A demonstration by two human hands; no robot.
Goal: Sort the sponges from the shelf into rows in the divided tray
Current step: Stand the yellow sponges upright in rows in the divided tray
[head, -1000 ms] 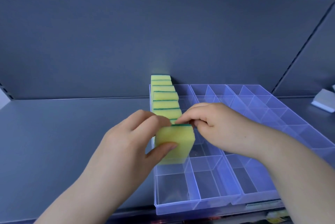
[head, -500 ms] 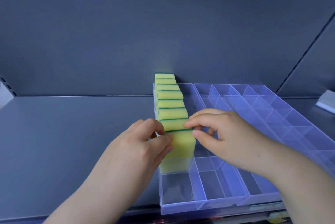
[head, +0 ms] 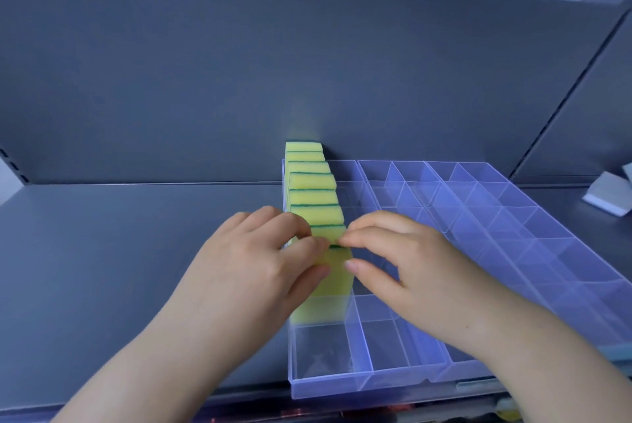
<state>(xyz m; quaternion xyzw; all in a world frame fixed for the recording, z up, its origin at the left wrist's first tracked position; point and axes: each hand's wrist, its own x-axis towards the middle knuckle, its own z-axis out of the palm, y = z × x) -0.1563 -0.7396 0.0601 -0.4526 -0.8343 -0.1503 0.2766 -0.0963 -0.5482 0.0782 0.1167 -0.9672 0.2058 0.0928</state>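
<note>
A clear divided tray (head: 513, 251) lies on the grey shelf (head: 119, 251). Its leftmost column holds a row of several yellow sponges with green edges (head: 311, 183), standing upright from the back wall toward me. The nearest sponge (head: 337, 282) stands at the front of that row, low in its compartment. My left hand (head: 260, 265) grips its left side and top. My right hand (head: 403, 258) pinches its top right corner with fingertips. The compartment in front of it holds nothing.
The other tray columns to the right hold nothing. A pale grey block (head: 608, 197) lies on the shelf at the far right. A dark back wall (head: 307, 63) rises right behind the tray. The shelf's front edge runs just under the tray's near rim.
The nearest sponge has gone down from above the tray into its compartment against the row. Both hands followed it down and stayed on it.
</note>
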